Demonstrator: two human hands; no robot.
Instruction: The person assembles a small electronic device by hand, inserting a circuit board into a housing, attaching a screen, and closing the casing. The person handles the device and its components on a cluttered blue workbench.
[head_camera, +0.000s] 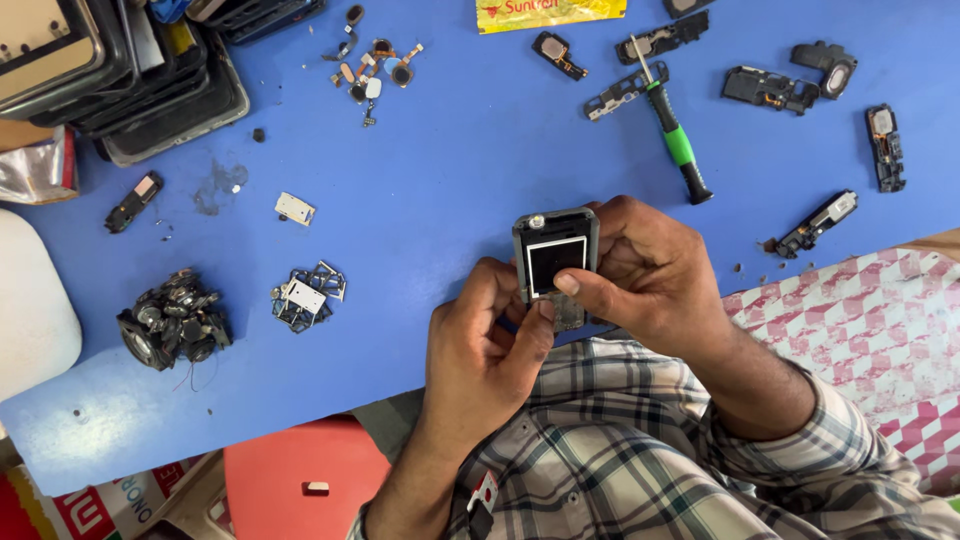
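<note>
One stripped phone body (555, 262) pinched in two grips, left hand (480, 345) and right hand (650, 275).

Left hand (480, 345) raised from below, fingers curled, thumb pressed upward. Right hand (645, 275) reaches in from the right, fingers wrapped, thumb laid across. Both forearms bent inward, hands touching.

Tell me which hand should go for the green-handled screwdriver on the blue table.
Right, probably. The right hand is on the same side as the screwdriver, which lies just beyond it on the blue table. The left hand is farther away and grips the small phone from below, so it could keep holding.
</note>
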